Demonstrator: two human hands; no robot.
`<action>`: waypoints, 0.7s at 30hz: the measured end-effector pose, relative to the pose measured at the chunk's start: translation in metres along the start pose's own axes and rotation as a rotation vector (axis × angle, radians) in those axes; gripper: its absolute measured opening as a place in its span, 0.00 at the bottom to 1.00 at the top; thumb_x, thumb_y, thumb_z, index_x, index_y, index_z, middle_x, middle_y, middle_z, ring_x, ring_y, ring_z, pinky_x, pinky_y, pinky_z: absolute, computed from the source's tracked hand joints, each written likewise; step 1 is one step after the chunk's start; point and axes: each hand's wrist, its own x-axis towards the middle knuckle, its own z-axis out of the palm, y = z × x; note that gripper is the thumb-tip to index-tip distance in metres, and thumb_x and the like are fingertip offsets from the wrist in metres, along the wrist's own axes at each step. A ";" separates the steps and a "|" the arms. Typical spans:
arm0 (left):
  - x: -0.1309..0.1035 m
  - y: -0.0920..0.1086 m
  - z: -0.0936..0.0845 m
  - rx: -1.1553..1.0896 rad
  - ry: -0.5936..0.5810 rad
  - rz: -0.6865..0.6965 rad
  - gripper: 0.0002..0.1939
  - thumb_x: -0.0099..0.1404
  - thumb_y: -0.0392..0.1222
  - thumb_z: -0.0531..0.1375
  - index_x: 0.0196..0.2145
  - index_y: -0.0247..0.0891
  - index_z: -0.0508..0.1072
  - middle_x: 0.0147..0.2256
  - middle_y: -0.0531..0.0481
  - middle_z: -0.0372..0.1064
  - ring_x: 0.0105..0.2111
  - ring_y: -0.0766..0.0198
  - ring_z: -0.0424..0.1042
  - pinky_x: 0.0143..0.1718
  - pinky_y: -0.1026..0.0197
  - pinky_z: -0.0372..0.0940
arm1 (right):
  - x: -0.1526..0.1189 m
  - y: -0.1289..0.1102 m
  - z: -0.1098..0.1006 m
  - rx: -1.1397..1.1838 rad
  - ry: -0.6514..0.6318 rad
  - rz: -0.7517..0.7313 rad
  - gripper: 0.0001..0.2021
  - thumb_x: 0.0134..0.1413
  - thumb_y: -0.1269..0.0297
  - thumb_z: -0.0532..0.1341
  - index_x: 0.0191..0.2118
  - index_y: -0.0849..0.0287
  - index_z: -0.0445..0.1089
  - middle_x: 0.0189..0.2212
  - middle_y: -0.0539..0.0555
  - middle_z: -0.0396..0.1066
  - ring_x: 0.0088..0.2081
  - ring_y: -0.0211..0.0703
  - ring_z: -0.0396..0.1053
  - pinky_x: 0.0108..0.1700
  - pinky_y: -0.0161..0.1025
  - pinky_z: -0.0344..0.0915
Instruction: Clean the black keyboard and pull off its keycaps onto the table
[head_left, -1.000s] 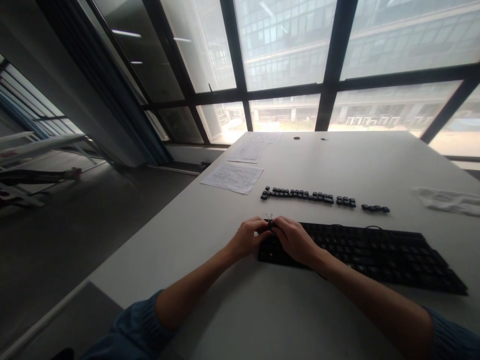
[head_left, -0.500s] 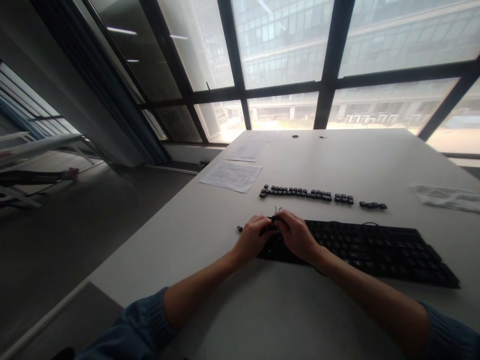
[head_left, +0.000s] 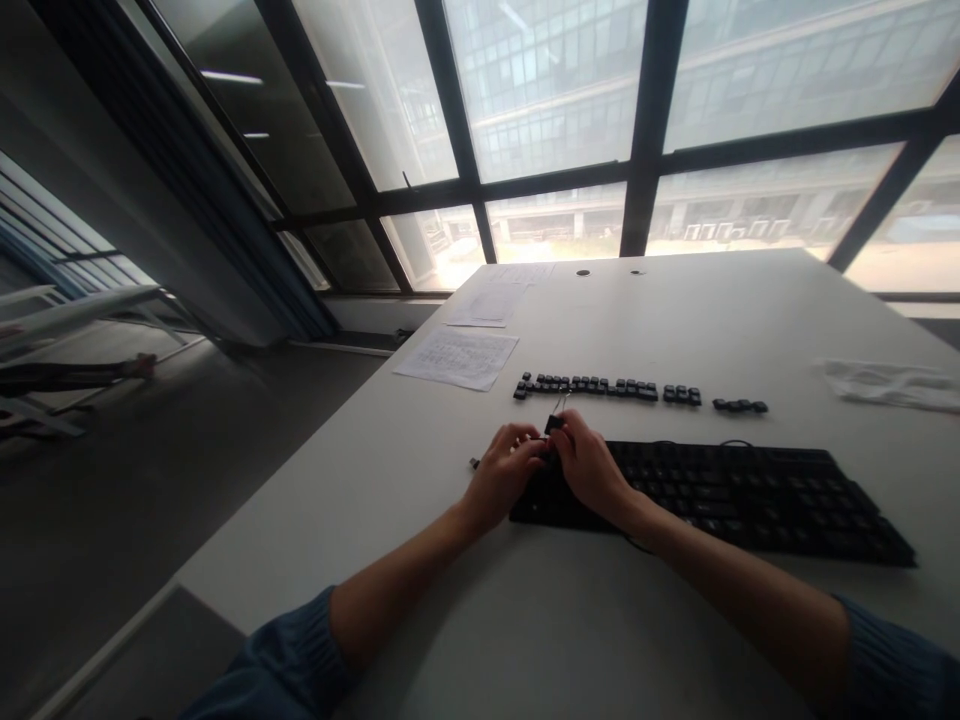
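My right hand (head_left: 590,465) pinches a small black piece with thin silver wire prongs (head_left: 555,424) above the keyboard's far left corner. The prongs point up and away from me; its exact kind is too small to tell. Just left of it, my left hand (head_left: 501,472) has its fingers curled together at the keyboard edge; what they hold, if anything, is hidden. Under both hands lies a black keyboard (head_left: 720,495), its left end partly covered. Beyond it, loose black keycaps (head_left: 585,386) are lined up in rows on the white table (head_left: 480,620).
Printed sheets (head_left: 459,358) lie at the table's left side. A crumpled whitish cloth or bag (head_left: 889,384) is at the far right. A USB plug (head_left: 474,463) shows beside my left hand. Large windows (head_left: 555,90) rise behind the table.
The black piece with wire prongs has risen slightly in my right hand and shows more fully. My left fingers have drawn a little apart from the right hand.
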 end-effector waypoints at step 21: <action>0.086 -0.102 0.032 0.285 0.095 -0.248 0.09 0.55 0.43 0.71 0.36 0.53 0.83 0.50 0.47 0.64 0.50 0.48 0.58 0.50 0.46 0.58 | 0.005 0.001 0.000 0.143 0.089 0.108 0.06 0.64 0.62 0.51 0.36 0.54 0.60 0.26 0.49 0.70 0.29 0.42 0.68 0.35 0.37 0.60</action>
